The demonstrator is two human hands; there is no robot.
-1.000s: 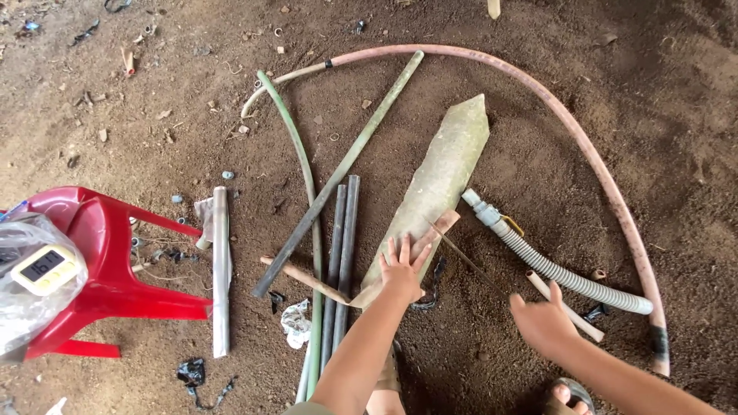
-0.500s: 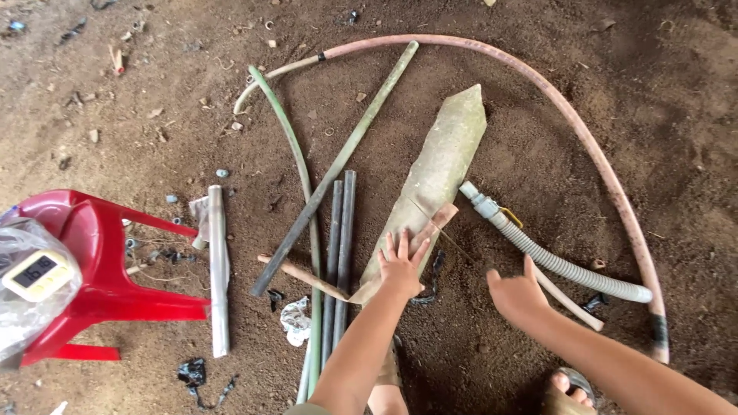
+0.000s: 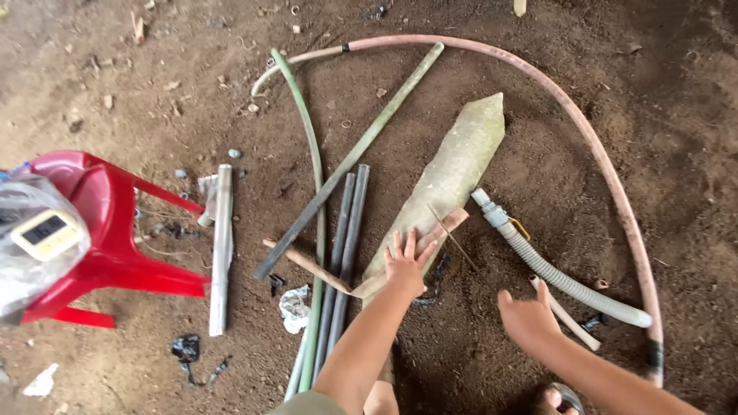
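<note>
My left hand [image 3: 405, 264] lies flat, fingers spread, on the near end of a long pale pointed sheath [image 3: 453, 173] that rests on the dirt. A thin brown stick [image 3: 361, 265] crosses under that end. My right hand [image 3: 527, 317] hovers open, empty, just above the ground beside a grey corrugated hose [image 3: 561, 278] and a short pale stick [image 3: 569, 317]. Two dark grey pipes [image 3: 346, 238] and a long green cane [image 3: 311, 230] lie left of my left hand. A straight green-grey pole [image 3: 354, 157] lies slanted across them.
A long pink hose [image 3: 592, 146] arcs around the far and right side. A red plastic chair [image 3: 108, 238] stands at left with a plastic bag and a small yellow device [image 3: 42, 230] on it. A white pipe piece [image 3: 221, 246] lies beside it. Scraps litter the dirt.
My right hand has moved left, toward the sheath and my left hand. My left hand has stayed on the sheath's near end.
</note>
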